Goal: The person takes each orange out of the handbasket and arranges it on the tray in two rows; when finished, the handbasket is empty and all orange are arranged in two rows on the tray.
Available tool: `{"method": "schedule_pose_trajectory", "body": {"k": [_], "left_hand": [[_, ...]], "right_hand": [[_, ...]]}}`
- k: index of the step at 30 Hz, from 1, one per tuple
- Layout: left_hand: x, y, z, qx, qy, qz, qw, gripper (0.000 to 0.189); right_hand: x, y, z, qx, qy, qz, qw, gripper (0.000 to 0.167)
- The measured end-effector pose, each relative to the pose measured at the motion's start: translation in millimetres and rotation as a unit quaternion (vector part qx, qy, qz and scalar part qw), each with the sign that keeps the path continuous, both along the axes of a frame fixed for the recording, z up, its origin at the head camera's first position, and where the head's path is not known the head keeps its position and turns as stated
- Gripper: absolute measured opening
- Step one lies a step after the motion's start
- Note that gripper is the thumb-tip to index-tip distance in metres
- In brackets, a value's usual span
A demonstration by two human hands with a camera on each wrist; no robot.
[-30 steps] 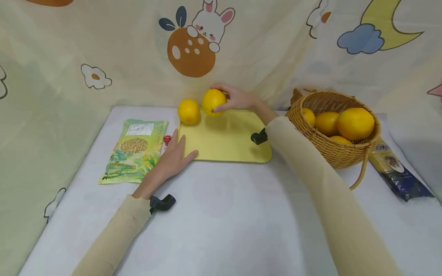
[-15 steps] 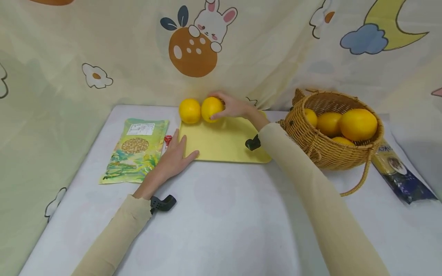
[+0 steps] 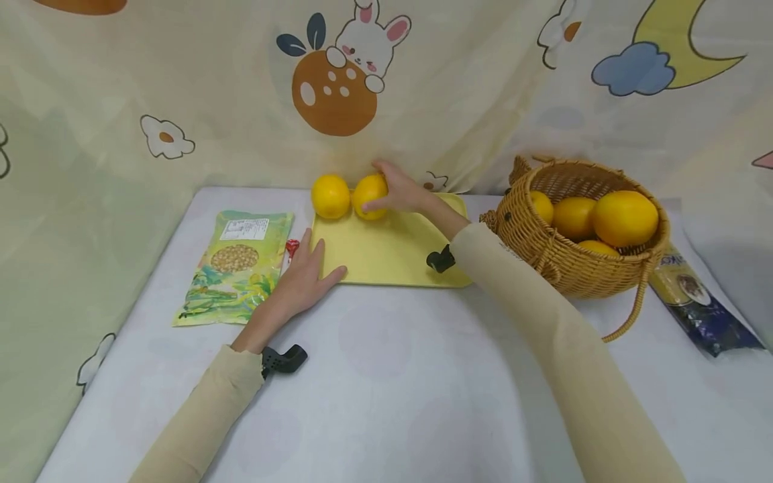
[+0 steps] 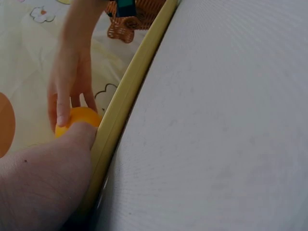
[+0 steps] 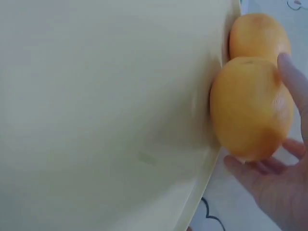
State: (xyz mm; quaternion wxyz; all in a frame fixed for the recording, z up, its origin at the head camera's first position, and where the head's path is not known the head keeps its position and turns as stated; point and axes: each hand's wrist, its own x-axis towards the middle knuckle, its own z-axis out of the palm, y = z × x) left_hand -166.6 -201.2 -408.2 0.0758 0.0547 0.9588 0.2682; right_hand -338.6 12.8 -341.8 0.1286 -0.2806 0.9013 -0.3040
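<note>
Two oranges stand side by side at the back left of a yellow tray (image 3: 398, 255): a left orange (image 3: 330, 196) and a right orange (image 3: 367, 194). Around the right one my right hand (image 3: 403, 191) is spread, the thumb overlapping its front and the fingers raised at its back. The right wrist view shows this near orange (image 5: 250, 110) against the tray's rim, the far orange (image 5: 260, 36) behind it, and space between palm and fruit. My left hand (image 3: 304, 276) rests with straight, spread fingers on the tray's left front corner.
A wicker basket (image 3: 580, 275) holding several oranges stands to the right, beside my right forearm. Behind it lies a blue and gold packet (image 3: 703, 305). Left of the tray lie a green bag (image 3: 235, 268) with beans pictured and a small red-wrapped item (image 3: 292, 247).
My right hand has brought the right orange down onto the tray, beside the left one, and its fingers have loosened from it. My left hand has stayed in place.
</note>
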Motion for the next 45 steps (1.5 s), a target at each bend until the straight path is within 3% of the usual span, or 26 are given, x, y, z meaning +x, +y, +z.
{"method": "schedule_pose_trajectory", "body": {"k": [5,8,17,24,29,39,45], "left_hand": [[0.0,-0.3,-0.4,0.0,0.002,-0.001,1.0,0.09],[0.1,-0.4,0.2,0.0,0.0,0.002,1.0,0.089],[0.5,-0.5,-1.2,-0.003,0.004,0.002,1.0,0.089],[0.3,-0.9,0.6,-0.003,0.01,-0.002,0.9999,0.088],[0.7,-1.4,0.8,-0.002,0.002,0.0,1.0,0.089],[0.2,-1.1,-1.1,-0.002,0.0,0.001,1.0,0.09],[-1.0,-0.5,-0.7,-0.001,-0.001,0.003,1.0,0.089]], "right_hand": [[12.4,-5,-0.1,0.026,0.017,-0.074,0.9968,0.091],[16.5,-8,-1.3,0.018,0.033,-0.09,0.9952,0.081],[9.4,-4,-10.8,-0.048,0.044,-0.067,0.9956,0.075],[6.8,-3,-9.1,-0.085,-0.005,-0.058,0.9946,0.072],[6.6,-7,-10.6,-0.087,0.0,-0.057,0.9946,0.069],[8.5,-8,-19.5,-0.108,-0.035,-0.084,0.9899,0.076],[8.5,-8,-18.6,-0.095,-0.022,-0.078,0.9922,0.079]]}}
